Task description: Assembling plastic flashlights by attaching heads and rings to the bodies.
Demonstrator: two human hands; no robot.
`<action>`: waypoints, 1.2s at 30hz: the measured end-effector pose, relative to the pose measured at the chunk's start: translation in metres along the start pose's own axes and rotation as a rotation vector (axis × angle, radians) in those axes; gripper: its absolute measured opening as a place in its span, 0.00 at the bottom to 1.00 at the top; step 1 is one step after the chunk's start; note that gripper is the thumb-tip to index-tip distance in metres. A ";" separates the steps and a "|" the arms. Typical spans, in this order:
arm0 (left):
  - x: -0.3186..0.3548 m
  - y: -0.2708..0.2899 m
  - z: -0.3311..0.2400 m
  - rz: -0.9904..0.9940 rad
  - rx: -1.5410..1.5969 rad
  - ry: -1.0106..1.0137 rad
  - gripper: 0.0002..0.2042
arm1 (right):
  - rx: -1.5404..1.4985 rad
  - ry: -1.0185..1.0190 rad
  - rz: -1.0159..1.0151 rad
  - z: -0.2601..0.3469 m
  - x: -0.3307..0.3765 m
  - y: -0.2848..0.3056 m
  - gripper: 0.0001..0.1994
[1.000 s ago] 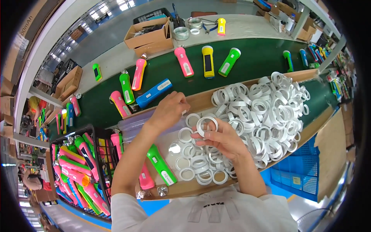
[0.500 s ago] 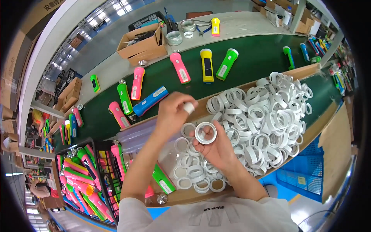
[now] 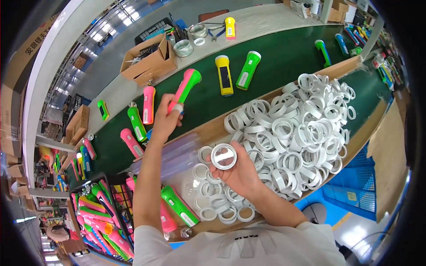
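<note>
My left hand (image 3: 166, 117) is closed round the lower end of a pink and green flashlight (image 3: 187, 85), tilted over the green belt with its wide head up and away from me. A small white piece shows at that hand's fingers; I cannot tell what it is. My right hand (image 3: 239, 175) grips a white ring (image 3: 224, 156) between thumb and fingers, with what looks like a clear lens inside it. Just right of that hand lies a big heap of white rings (image 3: 293, 133) in a cardboard tray (image 3: 266, 98). A blue flashlight is mostly hidden behind my left forearm.
Several flashlights lie on the green belt (image 3: 206, 64), among them a yellow one (image 3: 224, 76) and a green one (image 3: 249, 71). At left stands a black crate (image 3: 122, 197) full of flashlights. An open cardboard box (image 3: 148, 66) sits beyond the belt; a blue crate (image 3: 350, 186) is at right.
My left hand has moved left and taken hold of the pink flashlight, now lifted from the belt and turned. The right hand, still gripping its ring, has shifted slightly left in the picture.
</note>
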State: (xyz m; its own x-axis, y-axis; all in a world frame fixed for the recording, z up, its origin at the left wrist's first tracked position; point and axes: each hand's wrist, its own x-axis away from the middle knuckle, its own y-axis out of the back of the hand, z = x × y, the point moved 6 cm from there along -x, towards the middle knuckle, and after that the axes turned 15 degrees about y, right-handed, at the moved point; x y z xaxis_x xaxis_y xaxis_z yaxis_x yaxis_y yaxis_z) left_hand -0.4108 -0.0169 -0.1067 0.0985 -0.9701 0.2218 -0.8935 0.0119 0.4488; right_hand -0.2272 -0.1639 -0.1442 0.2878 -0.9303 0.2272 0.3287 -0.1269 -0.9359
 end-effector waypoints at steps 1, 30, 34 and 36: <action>0.037 0.013 -0.016 0.040 0.055 -0.001 0.08 | 0.025 -0.002 0.019 0.000 0.001 -0.003 0.24; 0.270 0.052 -0.053 0.143 -0.158 0.312 0.14 | 0.253 0.240 0.229 0.000 0.019 -0.015 0.27; 0.288 0.039 -0.091 0.005 -0.692 -0.354 0.17 | 0.282 0.176 0.172 -0.002 0.020 -0.013 0.24; 0.293 0.029 -0.090 0.044 -0.926 -0.353 0.20 | 0.382 0.130 0.162 -0.005 0.023 -0.014 0.24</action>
State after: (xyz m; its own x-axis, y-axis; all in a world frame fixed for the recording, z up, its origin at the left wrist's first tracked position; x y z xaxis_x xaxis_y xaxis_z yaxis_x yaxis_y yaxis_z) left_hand -0.3684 -0.2789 0.0492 -0.1974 -0.9790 0.0513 -0.1835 0.0883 0.9791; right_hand -0.2296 -0.1851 -0.1276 0.2550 -0.9666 0.0271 0.6048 0.1376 -0.7844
